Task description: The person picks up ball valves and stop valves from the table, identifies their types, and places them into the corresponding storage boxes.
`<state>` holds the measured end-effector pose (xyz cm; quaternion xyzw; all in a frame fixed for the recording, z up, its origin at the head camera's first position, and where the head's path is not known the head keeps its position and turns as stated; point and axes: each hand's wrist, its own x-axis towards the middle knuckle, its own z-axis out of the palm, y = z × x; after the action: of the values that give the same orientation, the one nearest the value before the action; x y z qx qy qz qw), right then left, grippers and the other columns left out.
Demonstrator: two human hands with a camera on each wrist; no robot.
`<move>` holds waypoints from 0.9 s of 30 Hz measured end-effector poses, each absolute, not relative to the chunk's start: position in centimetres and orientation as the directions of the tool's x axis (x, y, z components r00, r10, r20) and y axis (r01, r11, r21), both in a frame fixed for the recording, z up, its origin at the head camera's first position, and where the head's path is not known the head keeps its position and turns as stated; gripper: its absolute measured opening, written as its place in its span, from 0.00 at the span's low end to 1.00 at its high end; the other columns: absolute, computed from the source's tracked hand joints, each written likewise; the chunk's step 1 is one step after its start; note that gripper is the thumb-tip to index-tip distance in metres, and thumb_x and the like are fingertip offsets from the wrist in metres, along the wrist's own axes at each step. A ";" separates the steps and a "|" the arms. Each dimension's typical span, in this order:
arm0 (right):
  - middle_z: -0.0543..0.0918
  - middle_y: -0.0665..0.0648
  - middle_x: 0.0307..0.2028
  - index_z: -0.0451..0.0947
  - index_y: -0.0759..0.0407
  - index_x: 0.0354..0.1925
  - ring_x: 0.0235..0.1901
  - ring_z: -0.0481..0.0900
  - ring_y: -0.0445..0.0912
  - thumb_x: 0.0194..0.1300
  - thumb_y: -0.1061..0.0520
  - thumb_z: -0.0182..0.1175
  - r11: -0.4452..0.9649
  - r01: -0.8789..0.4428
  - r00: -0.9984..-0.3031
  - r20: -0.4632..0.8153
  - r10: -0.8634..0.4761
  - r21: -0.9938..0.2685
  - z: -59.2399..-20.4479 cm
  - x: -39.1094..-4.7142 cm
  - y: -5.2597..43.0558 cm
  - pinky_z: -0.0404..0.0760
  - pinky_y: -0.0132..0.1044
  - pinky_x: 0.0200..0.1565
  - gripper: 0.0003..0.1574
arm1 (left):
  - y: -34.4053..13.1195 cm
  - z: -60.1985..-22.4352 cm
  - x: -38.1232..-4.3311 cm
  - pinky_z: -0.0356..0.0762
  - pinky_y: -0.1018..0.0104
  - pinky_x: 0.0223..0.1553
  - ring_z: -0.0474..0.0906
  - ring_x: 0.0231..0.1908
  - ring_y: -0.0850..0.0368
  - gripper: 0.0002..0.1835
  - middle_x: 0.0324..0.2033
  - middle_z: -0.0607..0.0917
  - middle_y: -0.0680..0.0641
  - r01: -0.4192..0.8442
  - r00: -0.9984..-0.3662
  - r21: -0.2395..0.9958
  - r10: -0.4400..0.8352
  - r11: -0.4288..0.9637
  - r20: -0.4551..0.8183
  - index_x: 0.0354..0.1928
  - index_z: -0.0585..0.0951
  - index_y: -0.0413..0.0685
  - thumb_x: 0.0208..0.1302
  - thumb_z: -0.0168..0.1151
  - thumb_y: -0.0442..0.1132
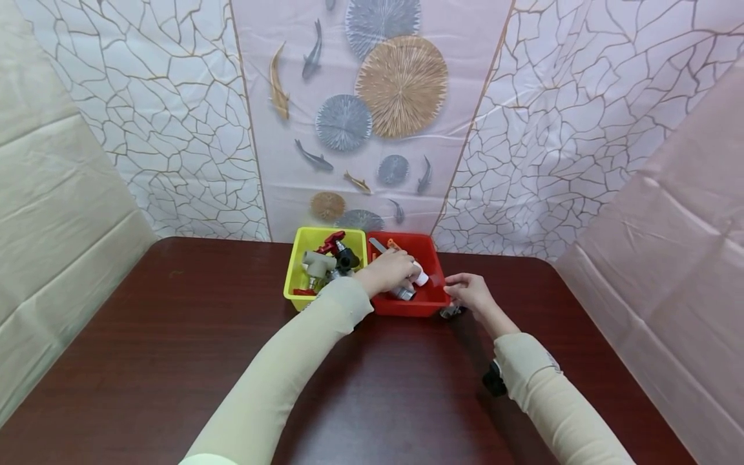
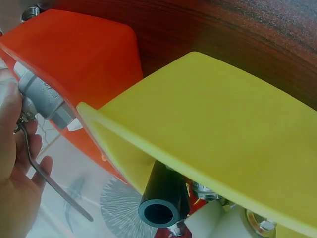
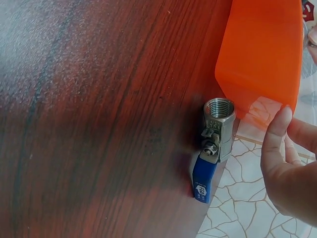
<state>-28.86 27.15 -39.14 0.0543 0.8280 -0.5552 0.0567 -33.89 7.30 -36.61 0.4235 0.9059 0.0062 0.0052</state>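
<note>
My left hand point(image 1: 391, 270) reaches into the red bin point(image 1: 407, 309) and grips a grey metal ball valve point(image 2: 43, 96). The valve's long bent lever point(image 2: 54, 186) sticks out past my fingers. At the right end of that bin, my right hand point(image 1: 473, 294) pinches the rim near the corner between thumb and finger. Close below this hand lies a second ball valve point(image 3: 218, 131) with a blue lever point(image 3: 203, 179), on the table beside the bin. A white piece point(image 1: 421, 276) and an orange one point(image 1: 393, 245) show inside the red bin; my left hand covers part of its contents.
A yellow bin point(image 1: 289, 274) stands against the red bin's left side, holding several fittings, among them a beige tee-shaped one point(image 1: 318, 263) and a black tube point(image 2: 161, 193). Both bins stand at the back of the dark wooden table point(image 1: 192, 349), before a patterned cloth backdrop point(image 1: 372, 194).
</note>
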 end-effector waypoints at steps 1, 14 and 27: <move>0.80 0.51 0.23 0.65 0.81 0.56 0.17 0.76 0.37 0.65 0.68 0.53 0.381 0.155 -0.987 -0.156 0.029 -0.912 -39.1 -28.9 27.2 0.80 0.29 0.26 0.23 | 7.3 -36.7 -33.9 0.69 0.63 0.49 0.74 0.46 0.56 0.09 0.39 0.82 0.51 0.768 -0.640 0.015 0.768 0.640 -0.007 0.29 0.78 0.53 0.62 0.62 0.49; 0.80 0.51 0.24 0.65 0.80 0.56 0.18 0.76 0.38 0.66 0.67 0.53 0.394 0.162 -0.986 -0.161 0.035 -0.905 -39.3 -28.7 27.1 0.81 0.31 0.28 0.23 | 6.1 -37.8 -34.0 0.67 0.68 0.40 0.72 0.37 0.57 0.10 0.32 0.80 0.50 0.700 -0.694 0.148 0.714 0.699 -0.093 0.31 0.77 0.51 0.63 0.60 0.49; 0.79 0.49 0.22 0.65 0.81 0.56 0.17 0.76 0.37 0.66 0.68 0.52 0.386 0.142 -0.989 -0.143 0.027 -0.911 -39.4 -28.7 27.1 0.80 0.30 0.26 0.22 | 6.9 -38.3 -34.6 0.67 0.68 0.37 0.72 0.34 0.58 0.10 0.27 0.79 0.51 0.692 -0.694 0.173 0.712 0.701 -0.105 0.26 0.76 0.52 0.62 0.62 0.47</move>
<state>-28.74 27.12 -39.38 0.0508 0.8308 -0.5517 0.0524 -34.61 6.93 -38.26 0.3823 0.9184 0.0601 0.0822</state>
